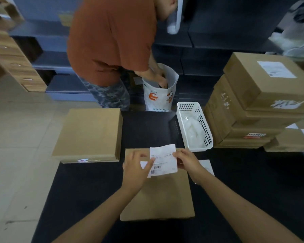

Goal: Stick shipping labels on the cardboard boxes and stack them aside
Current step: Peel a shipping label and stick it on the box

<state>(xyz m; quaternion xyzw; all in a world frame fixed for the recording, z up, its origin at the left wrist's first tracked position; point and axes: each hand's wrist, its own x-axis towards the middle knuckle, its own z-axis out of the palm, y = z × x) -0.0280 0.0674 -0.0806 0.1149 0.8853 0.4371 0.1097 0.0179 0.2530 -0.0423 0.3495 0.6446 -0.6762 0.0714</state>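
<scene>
A white shipping label (163, 159) with a barcode is held above a flat cardboard box (158, 197) lying on the black table right in front of me. My left hand (136, 170) pinches the label's left edge. My right hand (187, 160) pinches its right edge. Another white sheet (206, 166) lies on the table under my right wrist. A second plain cardboard box (88, 135) sits at the table's left end. A stack of labelled cardboard boxes (253, 104) stands at the right.
A white plastic basket (204, 137) holding clear wrapping stands between my box and the stack. A person in an orange shirt (112, 41) bends over a white bag (161, 90) beyond the table. Dark shelving runs along the back; wooden drawers (12, 58) stand at far left.
</scene>
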